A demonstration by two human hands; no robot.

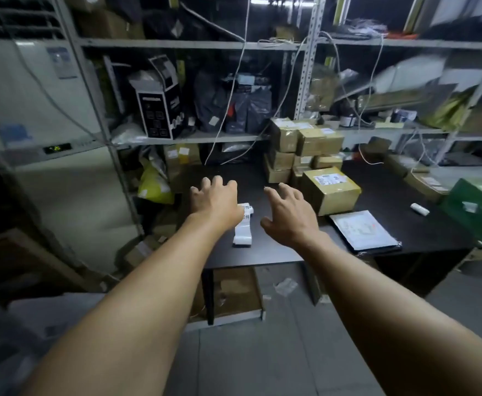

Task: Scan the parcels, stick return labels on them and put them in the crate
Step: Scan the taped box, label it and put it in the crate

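A dim stockroom: on the black bench (pixel 262 252), parcels (pixel 305 150) stack at its back edge. Left hand (pixel 217 201) and right hand (pixel 288 215) hover spread, each grip empty, above the label strip (pixel 244 230) near the front edge. Likely next: fetching a parcel to scan.

On the table (pixel 262 252) the label strip (pixel 243 230) lies left, the envelope (pixel 362 230) right — behind it a box (pixel 331 192), then stacked boxes (pixel 299 150).
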